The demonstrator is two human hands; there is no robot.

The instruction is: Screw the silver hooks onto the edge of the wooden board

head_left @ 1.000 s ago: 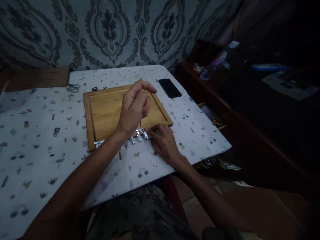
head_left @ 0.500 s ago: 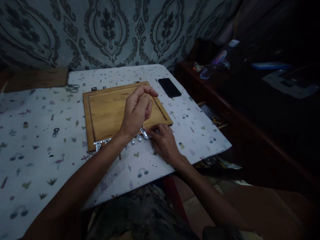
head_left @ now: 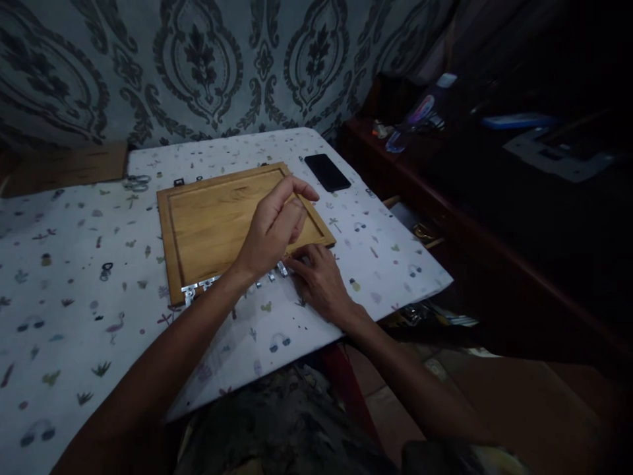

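Note:
A wooden panel with a raised frame lies flat on the table. Along its near edge sit several small shiny metal brackets, some partly behind my left forearm. My left hand is over the panel's near right part, fingers curled in and index finger bent outward; whatever is inside the grip is hidden. Low at the near edge, my right hand has thumb and forefinger drawn together beside the rightmost metal bracket. Whether these fingertips pinch the bracket or something smaller, I cannot tell.
A black phone lies right of the panel on the patterned tablecloth. Scissors and a cardboard piece are at the back left. A plastic bottle leans on dark furniture at right, above an open drawer.
The whole view has shifted slightly, moving the table a little left in the picture. My left hand has moved slightly right over the panel; my right hand stays at its near edge.

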